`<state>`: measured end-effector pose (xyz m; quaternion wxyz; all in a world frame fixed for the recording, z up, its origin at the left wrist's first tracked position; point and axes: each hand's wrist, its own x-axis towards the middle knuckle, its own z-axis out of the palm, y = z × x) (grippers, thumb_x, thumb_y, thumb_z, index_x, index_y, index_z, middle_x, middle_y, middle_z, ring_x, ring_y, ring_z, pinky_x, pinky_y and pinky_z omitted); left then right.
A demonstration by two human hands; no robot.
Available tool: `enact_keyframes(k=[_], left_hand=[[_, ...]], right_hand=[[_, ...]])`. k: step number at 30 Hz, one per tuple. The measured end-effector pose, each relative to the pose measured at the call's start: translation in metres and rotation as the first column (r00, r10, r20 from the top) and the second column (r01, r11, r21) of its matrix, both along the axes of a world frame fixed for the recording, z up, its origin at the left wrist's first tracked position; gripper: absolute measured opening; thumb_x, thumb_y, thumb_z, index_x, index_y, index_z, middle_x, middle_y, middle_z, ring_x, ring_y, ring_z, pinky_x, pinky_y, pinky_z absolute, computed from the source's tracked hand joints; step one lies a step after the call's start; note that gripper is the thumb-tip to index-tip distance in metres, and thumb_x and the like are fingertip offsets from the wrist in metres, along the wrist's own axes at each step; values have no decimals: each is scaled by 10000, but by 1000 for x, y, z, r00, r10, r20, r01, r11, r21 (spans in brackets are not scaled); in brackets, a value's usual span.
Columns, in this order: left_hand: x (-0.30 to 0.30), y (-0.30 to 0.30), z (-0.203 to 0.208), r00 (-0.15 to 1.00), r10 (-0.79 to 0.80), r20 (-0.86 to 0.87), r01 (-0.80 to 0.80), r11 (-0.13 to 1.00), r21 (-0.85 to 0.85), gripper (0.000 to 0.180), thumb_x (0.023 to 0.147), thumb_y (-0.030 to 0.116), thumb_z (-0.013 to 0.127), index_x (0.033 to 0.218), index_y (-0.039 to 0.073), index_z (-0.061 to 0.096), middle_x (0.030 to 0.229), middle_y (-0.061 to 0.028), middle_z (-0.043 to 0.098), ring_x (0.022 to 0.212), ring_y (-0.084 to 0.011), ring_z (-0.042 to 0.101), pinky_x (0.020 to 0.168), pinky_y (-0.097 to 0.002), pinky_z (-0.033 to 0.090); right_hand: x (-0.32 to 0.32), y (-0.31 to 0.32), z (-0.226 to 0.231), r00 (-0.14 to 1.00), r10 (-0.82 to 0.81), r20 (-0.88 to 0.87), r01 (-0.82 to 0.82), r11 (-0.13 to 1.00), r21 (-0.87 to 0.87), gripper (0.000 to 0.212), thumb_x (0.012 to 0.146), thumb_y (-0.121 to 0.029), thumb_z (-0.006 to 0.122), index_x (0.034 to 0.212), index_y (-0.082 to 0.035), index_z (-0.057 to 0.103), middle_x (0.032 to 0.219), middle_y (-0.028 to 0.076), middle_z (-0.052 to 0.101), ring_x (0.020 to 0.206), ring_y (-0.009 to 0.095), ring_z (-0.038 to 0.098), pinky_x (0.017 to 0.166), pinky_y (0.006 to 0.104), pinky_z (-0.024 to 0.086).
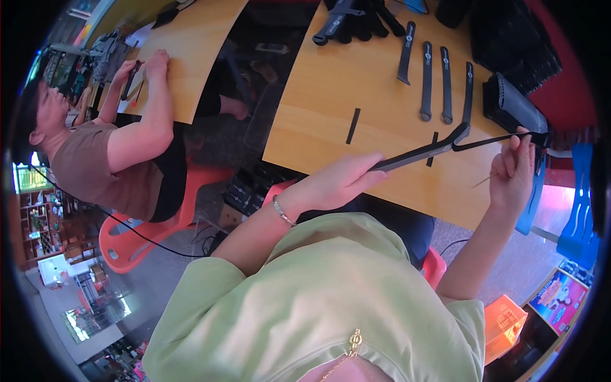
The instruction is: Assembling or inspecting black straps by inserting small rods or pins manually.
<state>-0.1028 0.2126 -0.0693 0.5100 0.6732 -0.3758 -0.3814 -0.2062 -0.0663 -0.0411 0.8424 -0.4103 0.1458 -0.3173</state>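
Stretching out below, a wooden table (324,102) lay under the left hand (347,181), whose thumb and fingers gripped a dark strap (417,154) above its near side. By its right edge, the right hand (517,169) pinched a thin black strip (487,141); uneven pulling might have twisted or torn it.

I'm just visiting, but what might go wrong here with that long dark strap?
The thin black band looks drawn straight toward the right hand, so it might slip free. The dark strap in the left hand appears close to another strap on the table, and could nudge it. A thin stick juts out by the right hand and might catch on something.
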Motion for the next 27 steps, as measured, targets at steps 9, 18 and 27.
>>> enact_keyframes(k=[9, 18, 27], left_hand=[[-11, -19, 4, 992, -95, 87, 90, 994, 62, 189, 910, 178, 500, 926, -8, 531, 718, -146, 536, 645, -283, 530, 583, -326, 398], [-10, -64, -5, 994, -109, 17, 103, 974, 200, 223, 885, 191, 526, 1007, 8, 569, 741, -128, 591, 652, -257, 577, 603, -311, 437], [0, -91, -22, 982, -148, 120, 108, 950, 292, 271, 874, 249, 569, 1003, 11, 560, 777, -152, 586, 696, -305, 578, 626, -349, 448]], right_hand=[[-64, -31, -3, 996, 94, -5, -92, 965, -247, 172, 960, -170, 460, 990, -5, 500, 728, 38, 569, 469, 25, 384, 440, 150, 261], [-89, -73, -44, 931, 358, -69, -364, 897, -250, 229, 812, -181, 678, 810, 13, 555, 647, 143, 610, 508, 182, 609, 460, 238, 463], [-91, -80, -103, 887, 459, 51, -461, 869, 181, 343, 681, -151, 803, 840, 15, 549, 700, 158, 634, 638, 185, 630, 554, 240, 490]])
